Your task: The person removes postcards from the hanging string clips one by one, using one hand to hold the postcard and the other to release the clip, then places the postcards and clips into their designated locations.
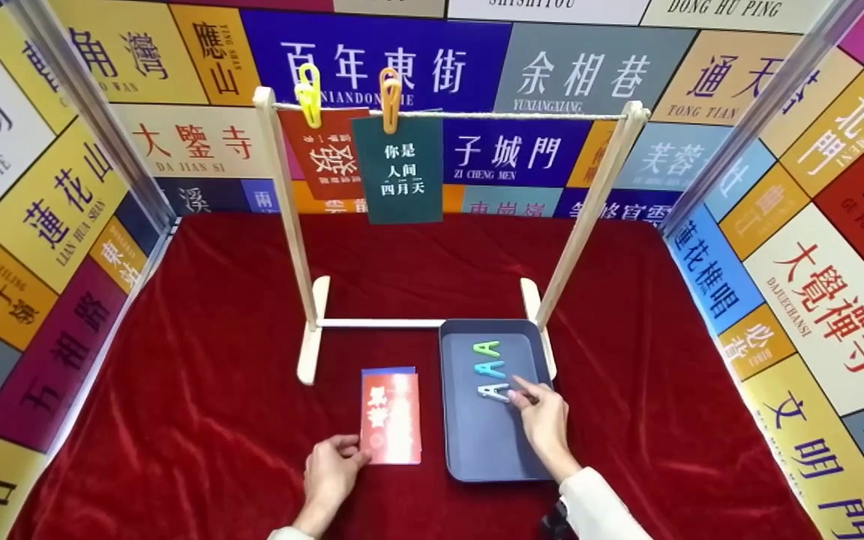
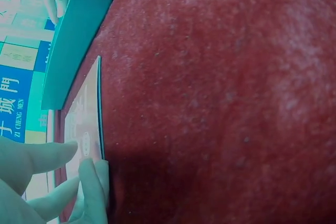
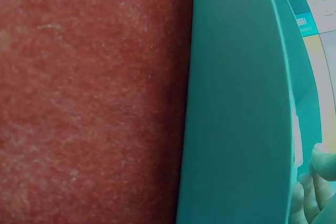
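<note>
My left hand [image 1: 333, 469] is at the lower left corner of a small stack of cards, a red card [image 1: 387, 420] on top and a blue edge showing behind. Its fingertips touch the stack's edge in the left wrist view. Over a grey tray [image 1: 492, 450], my right hand [image 1: 544, 420] reaches in with thumb and forefinger apart, the thumb tip right at the end of a white clothespin [image 1: 492, 392]. Above that in the tray lie a blue clothespin [image 1: 489, 368] and a green clothespin [image 1: 486, 349]. The tray wall [image 3: 236, 103] hides most of the right wrist view.
A wooden rack [image 1: 288, 202] with a cord [image 1: 522, 115] stands behind. A yellow clothespin [image 1: 310, 97] and an orange clothespin [image 1: 390, 101] hold a red card [image 1: 323, 154] and a dark green card [image 1: 400, 195]. Red velvet cloth [image 1: 214, 360] covers the table; lettered panels surround it.
</note>
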